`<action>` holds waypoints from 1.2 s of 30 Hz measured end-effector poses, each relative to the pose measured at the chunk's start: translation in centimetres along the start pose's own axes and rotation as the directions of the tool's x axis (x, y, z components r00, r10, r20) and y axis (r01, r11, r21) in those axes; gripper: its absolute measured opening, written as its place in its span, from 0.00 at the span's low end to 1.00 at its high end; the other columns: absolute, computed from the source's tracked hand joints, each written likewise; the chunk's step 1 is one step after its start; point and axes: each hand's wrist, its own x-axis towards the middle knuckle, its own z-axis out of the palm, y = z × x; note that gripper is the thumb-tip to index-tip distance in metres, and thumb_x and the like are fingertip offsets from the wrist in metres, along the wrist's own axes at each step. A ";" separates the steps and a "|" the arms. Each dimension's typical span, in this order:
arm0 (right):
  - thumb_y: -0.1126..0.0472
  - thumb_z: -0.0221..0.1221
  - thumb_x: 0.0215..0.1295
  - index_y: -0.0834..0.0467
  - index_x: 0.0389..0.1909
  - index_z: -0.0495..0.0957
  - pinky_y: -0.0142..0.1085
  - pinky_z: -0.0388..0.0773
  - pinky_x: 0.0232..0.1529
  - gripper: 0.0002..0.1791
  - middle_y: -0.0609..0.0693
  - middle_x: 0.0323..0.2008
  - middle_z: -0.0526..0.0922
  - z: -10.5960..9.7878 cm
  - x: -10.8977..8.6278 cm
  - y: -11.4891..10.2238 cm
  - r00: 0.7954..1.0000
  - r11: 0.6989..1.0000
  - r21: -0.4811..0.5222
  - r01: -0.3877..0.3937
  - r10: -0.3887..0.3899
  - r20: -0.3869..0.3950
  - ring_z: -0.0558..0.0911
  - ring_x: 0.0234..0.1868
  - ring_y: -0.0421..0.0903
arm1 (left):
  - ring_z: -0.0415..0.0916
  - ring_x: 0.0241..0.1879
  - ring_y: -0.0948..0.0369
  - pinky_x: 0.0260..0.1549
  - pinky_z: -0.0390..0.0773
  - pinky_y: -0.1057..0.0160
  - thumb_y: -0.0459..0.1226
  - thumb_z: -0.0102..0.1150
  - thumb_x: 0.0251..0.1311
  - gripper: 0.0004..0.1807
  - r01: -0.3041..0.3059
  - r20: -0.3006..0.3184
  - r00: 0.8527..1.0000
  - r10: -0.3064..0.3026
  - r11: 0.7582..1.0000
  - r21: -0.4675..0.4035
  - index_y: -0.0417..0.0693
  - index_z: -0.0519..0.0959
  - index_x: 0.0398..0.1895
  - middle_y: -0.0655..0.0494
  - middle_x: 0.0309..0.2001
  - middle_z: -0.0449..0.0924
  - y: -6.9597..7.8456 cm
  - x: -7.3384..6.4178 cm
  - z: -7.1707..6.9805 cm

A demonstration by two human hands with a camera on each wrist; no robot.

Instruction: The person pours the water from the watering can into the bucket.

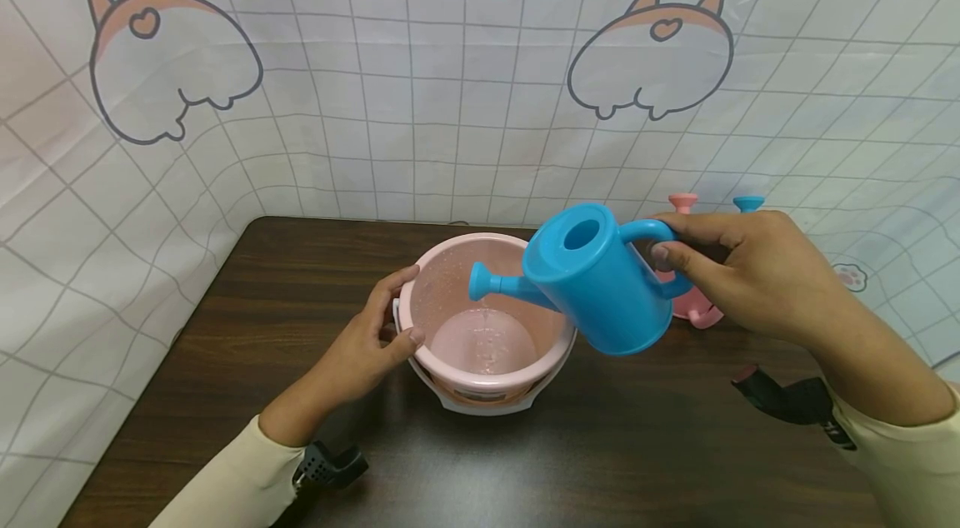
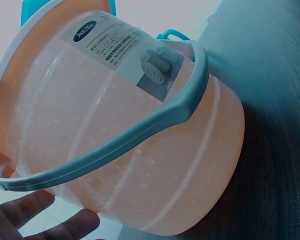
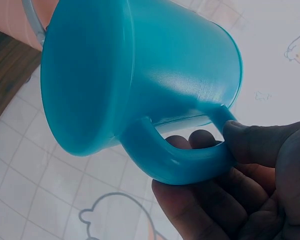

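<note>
My right hand (image 1: 757,278) grips the handle of a blue watering can (image 1: 607,295), thumb and curled fingers around it in the right wrist view. The can is tilted left, and its spout (image 1: 517,287) reaches over a pink bucket (image 1: 486,382). A thin stream seems to fall from the spout's head onto the rippled bottom of the bucket. My left hand (image 1: 367,345) holds the bucket's left rim, its thumb on the near side. In the left wrist view the bucket's grey-looking bail handle (image 2: 135,135) hangs down across the labelled side (image 2: 125,55).
Behind my right hand stand other watering cans: a pink one (image 1: 682,201) and one with a blue spout head (image 1: 748,202), mostly hidden. The dark wooden table (image 1: 247,328) meets a grid-patterned cloth (image 1: 487,136) at the back.
</note>
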 end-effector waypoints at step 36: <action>0.64 0.69 0.65 0.56 0.49 0.88 0.33 0.69 0.19 0.12 0.40 0.28 0.88 0.0 0.1 0.0 1.000 1.000 0.003 0.005 -0.005 -0.003 0.79 0.25 0.37 | 0.79 0.52 0.53 0.50 0.78 0.52 0.55 0.57 0.69 0.41 -0.021 -0.013 1.000 0.021 1.000 0.014 0.60 0.52 0.80 0.43 0.66 0.70 -0.5 0.0 0.0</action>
